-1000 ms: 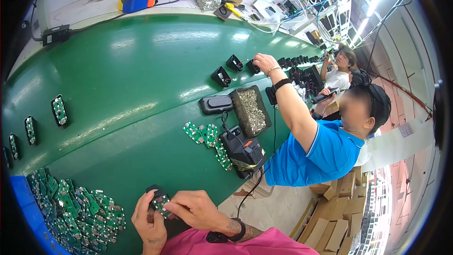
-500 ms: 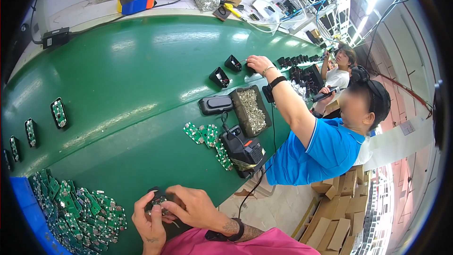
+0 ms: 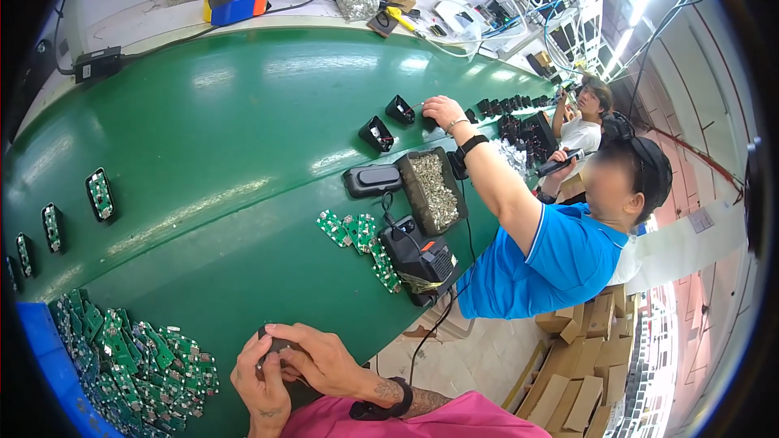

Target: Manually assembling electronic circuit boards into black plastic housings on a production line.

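Two hands on one small dark piece (image 3: 280,345), low over the green bench top (image 3: 235,292), close in front of my pink shirt (image 3: 422,418).

Left hand (image 3: 261,380): fingers curled round the near-left side, thumb up, pinching the piece. Right hand (image 3: 323,358): fingers bent over the top and far side, closed on it too. My knuckles hide most of it; cannot tell which face is up, or whether a board sits inside.

Handling, as I judge it: left grip is the cradle, so hold it firm and let the right fingertips do the fine work. Push at the rim and bare edges, not on raised components. Even pressure, both ends. If it binds, ease off and square it up; forcing could crack a joint. Tipping the piece toward my eyes would help, since my fingers block the view.

Around: heap of green circuit boards (image 3: 138,365) left of my hands, against a blue bin (image 3: 45,341). Farther left, black cases with boards showing (image 3: 101,195) stand in a row. Loose boards (image 3: 357,235) lie beside a black device (image 3: 418,255). Co-worker's hand (image 3: 443,111) is well apart, up the bench; elbow room seems fine.
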The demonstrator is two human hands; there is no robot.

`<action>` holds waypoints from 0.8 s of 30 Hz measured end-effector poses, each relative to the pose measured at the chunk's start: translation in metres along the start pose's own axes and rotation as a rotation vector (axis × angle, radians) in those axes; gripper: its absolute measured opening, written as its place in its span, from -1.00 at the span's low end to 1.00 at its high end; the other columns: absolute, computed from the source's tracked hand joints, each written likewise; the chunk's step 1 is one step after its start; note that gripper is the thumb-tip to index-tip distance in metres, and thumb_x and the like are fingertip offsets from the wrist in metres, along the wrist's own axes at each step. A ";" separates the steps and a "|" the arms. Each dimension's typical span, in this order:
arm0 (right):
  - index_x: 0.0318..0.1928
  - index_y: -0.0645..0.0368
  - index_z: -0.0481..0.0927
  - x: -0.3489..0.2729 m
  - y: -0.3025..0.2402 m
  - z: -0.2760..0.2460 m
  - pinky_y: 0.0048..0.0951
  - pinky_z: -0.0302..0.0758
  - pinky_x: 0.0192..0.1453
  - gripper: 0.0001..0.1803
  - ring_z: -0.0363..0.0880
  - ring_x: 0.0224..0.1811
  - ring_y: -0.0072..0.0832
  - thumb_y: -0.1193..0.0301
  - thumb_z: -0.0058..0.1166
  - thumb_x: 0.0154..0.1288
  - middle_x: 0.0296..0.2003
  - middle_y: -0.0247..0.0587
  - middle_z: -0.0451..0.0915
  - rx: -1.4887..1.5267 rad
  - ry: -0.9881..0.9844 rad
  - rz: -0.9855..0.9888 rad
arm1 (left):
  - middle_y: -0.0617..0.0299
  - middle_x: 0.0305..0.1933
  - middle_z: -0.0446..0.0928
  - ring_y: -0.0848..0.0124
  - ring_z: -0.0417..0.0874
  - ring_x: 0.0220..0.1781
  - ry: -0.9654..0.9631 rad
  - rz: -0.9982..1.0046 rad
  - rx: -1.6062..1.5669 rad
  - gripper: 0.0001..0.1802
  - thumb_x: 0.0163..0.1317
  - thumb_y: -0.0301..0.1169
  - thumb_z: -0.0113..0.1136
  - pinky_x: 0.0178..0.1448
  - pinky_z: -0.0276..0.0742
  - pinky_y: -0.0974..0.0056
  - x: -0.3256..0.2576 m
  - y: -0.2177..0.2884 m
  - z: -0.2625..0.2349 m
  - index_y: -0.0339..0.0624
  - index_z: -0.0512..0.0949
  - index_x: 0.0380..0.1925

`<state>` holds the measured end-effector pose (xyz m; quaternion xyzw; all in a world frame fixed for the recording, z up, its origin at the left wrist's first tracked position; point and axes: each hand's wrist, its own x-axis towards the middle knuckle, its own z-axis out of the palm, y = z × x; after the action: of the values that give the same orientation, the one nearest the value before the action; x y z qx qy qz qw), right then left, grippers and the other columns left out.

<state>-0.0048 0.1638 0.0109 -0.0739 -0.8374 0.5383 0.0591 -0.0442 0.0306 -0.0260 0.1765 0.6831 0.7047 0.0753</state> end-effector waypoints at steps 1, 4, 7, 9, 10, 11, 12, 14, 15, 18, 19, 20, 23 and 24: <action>0.32 0.12 0.37 0.001 0.001 0.001 -0.23 0.55 -0.24 -0.50 0.62 -0.24 -0.07 0.51 0.00 0.38 -0.12 0.00 0.59 0.028 0.026 -0.027 | -0.01 -0.11 0.54 0.42 0.66 -0.46 0.012 0.014 0.029 -0.73 0.37 -0.64 -0.07 -0.55 0.62 0.44 0.000 -0.001 0.000 -0.37 0.39 0.05; 0.32 0.16 0.37 -0.003 0.001 0.002 -0.24 0.56 -0.20 -0.51 0.64 -0.26 -0.09 0.47 0.01 0.39 -0.11 0.02 0.61 0.073 0.060 -0.032 | 0.05 -0.18 0.56 0.46 0.62 -0.48 -0.017 -0.022 0.026 -0.75 0.38 -0.61 -0.06 -0.54 0.56 0.46 0.003 0.008 -0.002 -0.37 0.40 0.04; 0.35 0.20 0.35 -0.002 -0.001 -0.002 -0.25 0.57 -0.15 -0.47 0.65 -0.27 -0.09 0.41 0.03 0.41 -0.11 0.06 0.63 0.111 0.013 0.003 | 0.10 -0.23 0.55 0.51 0.57 -0.47 0.005 -0.129 -0.033 -0.74 0.38 -0.58 -0.06 -0.53 0.49 0.47 0.005 0.016 -0.002 -0.37 0.39 0.05; 0.37 0.22 0.33 -0.002 -0.001 -0.004 -0.25 0.58 -0.12 -0.44 0.66 -0.27 -0.08 0.38 0.04 0.41 -0.11 0.08 0.63 0.121 -0.026 0.023 | 0.13 -0.25 0.54 0.53 0.55 -0.47 0.050 -0.186 -0.071 -0.72 0.38 -0.56 -0.06 -0.53 0.46 0.47 0.006 0.020 -0.001 -0.37 0.38 0.06; 0.37 0.23 0.33 -0.002 0.001 -0.002 -0.28 0.57 -0.16 -0.43 0.66 -0.30 -0.14 0.39 0.07 0.39 -0.17 0.03 0.65 0.100 0.000 -0.041 | 0.10 -0.29 0.56 0.54 0.55 -0.49 0.089 -0.227 -0.127 -0.72 0.36 -0.56 -0.04 -0.52 0.48 0.46 0.007 0.023 0.000 -0.40 0.39 0.05; 0.38 0.25 0.33 -0.002 0.002 -0.002 -0.31 0.57 -0.19 -0.41 0.67 -0.33 -0.19 0.41 0.09 0.37 -0.22 -0.02 0.66 0.078 0.026 -0.106 | 0.07 -0.32 0.59 0.55 0.56 -0.51 0.129 -0.266 -0.184 -0.71 0.35 -0.56 -0.02 -0.52 0.50 0.44 0.008 0.024 0.001 -0.43 0.40 0.04; 0.38 0.25 0.33 -0.003 0.003 -0.002 -0.31 0.57 -0.19 -0.41 0.67 -0.33 -0.19 0.41 0.09 0.37 -0.22 -0.02 0.66 0.078 0.026 -0.106 | 0.07 -0.32 0.59 0.55 0.56 -0.51 0.128 -0.266 -0.183 -0.71 0.35 -0.56 -0.02 -0.52 0.50 0.44 0.008 0.023 0.002 -0.43 0.40 0.04; 0.39 0.26 0.29 -0.005 0.004 -0.003 -0.24 0.57 -0.12 -0.41 0.66 -0.23 -0.03 0.39 0.04 0.40 -0.07 0.12 0.63 0.083 0.005 -0.048 | 0.09 -0.34 0.57 0.55 0.55 -0.51 0.100 -0.245 -0.143 -0.70 0.35 -0.56 -0.02 -0.53 0.49 0.45 0.006 0.020 0.005 -0.43 0.38 0.05; 0.39 0.26 0.29 -0.006 0.005 -0.002 -0.24 0.57 -0.12 -0.41 0.66 -0.23 -0.03 0.39 0.04 0.40 -0.07 0.12 0.63 0.080 0.005 -0.049 | 0.09 -0.34 0.57 0.55 0.55 -0.51 0.100 -0.243 -0.145 -0.70 0.35 -0.56 -0.02 -0.53 0.49 0.45 0.006 0.020 0.005 -0.43 0.38 0.05; 0.39 0.26 0.29 -0.006 0.008 -0.001 -0.24 0.58 -0.13 -0.40 0.66 -0.24 -0.02 0.39 0.05 0.39 -0.07 0.12 0.63 0.064 0.031 -0.085 | 0.09 -0.35 0.57 0.54 0.55 -0.52 0.079 -0.252 -0.143 -0.71 0.35 -0.56 -0.03 -0.52 0.49 0.45 0.006 0.019 0.004 -0.43 0.38 0.04; 0.39 0.26 0.29 -0.005 0.009 -0.002 -0.24 0.58 -0.14 -0.40 0.66 -0.25 -0.03 0.39 0.05 0.39 -0.09 0.13 0.63 0.067 0.030 -0.088 | 0.09 -0.35 0.57 0.54 0.56 -0.52 0.078 -0.254 -0.133 -0.72 0.36 -0.56 -0.03 -0.52 0.49 0.45 0.006 0.020 0.004 -0.43 0.38 0.04; 0.39 0.26 0.29 -0.005 0.009 -0.001 -0.24 0.58 -0.15 -0.40 0.66 -0.25 -0.03 0.40 0.05 0.38 -0.10 0.13 0.63 0.072 0.027 -0.089 | 0.09 -0.36 0.57 0.53 0.56 -0.52 0.078 -0.257 -0.122 -0.72 0.36 -0.56 -0.03 -0.52 0.50 0.44 0.006 0.020 0.004 -0.43 0.38 0.04; 0.38 0.27 0.30 -0.005 0.009 -0.001 -0.23 0.58 -0.15 -0.41 0.66 -0.27 -0.03 0.41 0.04 0.38 -0.13 0.13 0.64 0.086 0.010 -0.063 | 0.09 -0.37 0.58 0.52 0.57 -0.53 0.082 -0.271 -0.109 -0.72 0.37 -0.55 -0.04 -0.51 0.50 0.44 0.006 0.023 0.003 -0.43 0.37 0.05; 0.38 0.27 0.30 -0.005 0.009 -0.001 -0.23 0.58 -0.15 -0.41 0.66 -0.27 -0.03 0.41 0.04 0.38 -0.13 0.13 0.64 0.087 0.006 -0.064 | 0.09 -0.37 0.58 0.52 0.57 -0.53 0.086 -0.271 -0.108 -0.72 0.37 -0.55 -0.04 -0.51 0.50 0.44 0.005 0.022 0.003 -0.43 0.37 0.05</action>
<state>0.0013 0.1672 0.0035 -0.0461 -0.8151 0.5717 0.0821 -0.0452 0.0342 -0.0031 0.0479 0.6642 0.7308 0.1498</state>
